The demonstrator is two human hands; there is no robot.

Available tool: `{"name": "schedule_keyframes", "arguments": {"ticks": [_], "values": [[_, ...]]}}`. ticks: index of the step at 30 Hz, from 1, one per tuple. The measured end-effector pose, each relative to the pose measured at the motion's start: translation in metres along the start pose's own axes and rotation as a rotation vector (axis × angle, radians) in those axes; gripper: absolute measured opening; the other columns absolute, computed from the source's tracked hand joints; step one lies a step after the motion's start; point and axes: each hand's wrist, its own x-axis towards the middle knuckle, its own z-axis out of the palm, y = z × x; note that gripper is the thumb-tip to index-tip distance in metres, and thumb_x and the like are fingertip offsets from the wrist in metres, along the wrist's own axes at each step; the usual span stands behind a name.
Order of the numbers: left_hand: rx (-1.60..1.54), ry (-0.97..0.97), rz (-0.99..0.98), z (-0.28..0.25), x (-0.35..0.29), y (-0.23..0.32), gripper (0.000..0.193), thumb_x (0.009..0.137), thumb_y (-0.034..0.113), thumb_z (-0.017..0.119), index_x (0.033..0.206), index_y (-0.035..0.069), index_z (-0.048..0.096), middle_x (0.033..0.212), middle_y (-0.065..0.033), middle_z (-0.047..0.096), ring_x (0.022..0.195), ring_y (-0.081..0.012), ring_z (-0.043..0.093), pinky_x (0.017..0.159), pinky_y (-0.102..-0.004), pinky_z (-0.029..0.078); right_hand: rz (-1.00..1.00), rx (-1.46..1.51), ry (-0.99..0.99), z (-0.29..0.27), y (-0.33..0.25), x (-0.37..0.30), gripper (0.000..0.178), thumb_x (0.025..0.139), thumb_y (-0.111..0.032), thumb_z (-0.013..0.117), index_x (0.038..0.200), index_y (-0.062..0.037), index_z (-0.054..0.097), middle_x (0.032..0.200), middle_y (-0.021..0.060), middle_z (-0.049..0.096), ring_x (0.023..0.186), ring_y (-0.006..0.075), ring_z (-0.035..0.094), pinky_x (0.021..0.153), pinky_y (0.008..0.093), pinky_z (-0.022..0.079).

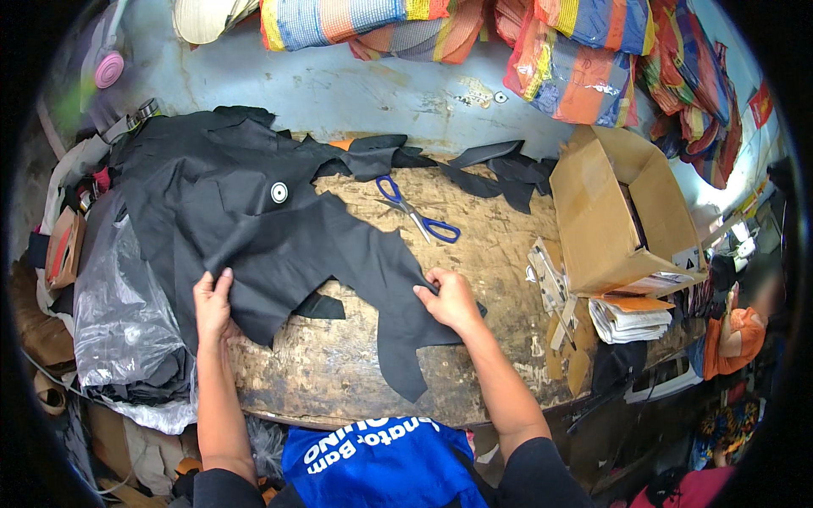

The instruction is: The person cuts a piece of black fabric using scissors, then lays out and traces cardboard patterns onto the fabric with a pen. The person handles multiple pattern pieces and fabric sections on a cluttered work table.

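Note:
A large sheet of black leather-like material (246, 229), with ragged cut edges, spreads over the left half of the worn wooden table (313, 372). My left hand (212, 303) pinches its near edge between thumb and fingers. Farther right, my right hand (450, 298) grips a narrow strip of the same sheet, which sags between the hands and hangs in a pointed flap. A white disc with a dark centre (279, 193) lies on the sheet. Beyond my right hand, scissors with blue handles (414, 218) rest on the wood, blades partly spread.
Black offcuts (500, 165) line the table's far edge. An opened cardboard box (605, 195) stands at the right, with folded papers (628, 320) near it. A clear plastic bag (127, 305) of dark pieces sits left. Striped woven sacks (576, 72) hang overhead; another person (735, 340) is far right.

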Motion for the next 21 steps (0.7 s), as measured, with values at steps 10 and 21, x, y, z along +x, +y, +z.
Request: {"name": "schedule_keyframes", "arguments": {"ticks": [10, 21], "values": [[-0.45, 0.258, 0.321, -0.046, -0.048, 0.064, 0.029, 0.089, 0.005, 0.054, 0.118, 0.006, 0.056, 0.117, -0.008, 0.058, 0.106, -0.0192, 0.055, 0.094, -0.0341, 0.043, -0.274, 0.829, -0.05, -0.098, -0.08, -0.014, 0.025, 0.083, -0.002, 0.063, 0.106, 0.0032, 0.057, 0.093, 0.0053, 0.064, 0.082, 0.0066, 0.057, 0.074, 0.0209, 0.046], [-0.41, 0.202, 0.269, -0.051, -0.063, 0.039, 0.026, 0.088, 0.008, 0.058, 0.114, 0.005, 0.059, 0.115, -0.0053, 0.06, 0.104, -0.0172, 0.055, 0.092, -0.0317, 0.042, -0.154, 0.834, -0.121, -0.061, -0.055, -0.013, 0.024, 0.081, 0.001, 0.064, 0.105, 0.002, 0.058, 0.09, 0.0055, 0.064, 0.078, 0.0075, 0.059, 0.069, 0.0216, 0.048]]}}
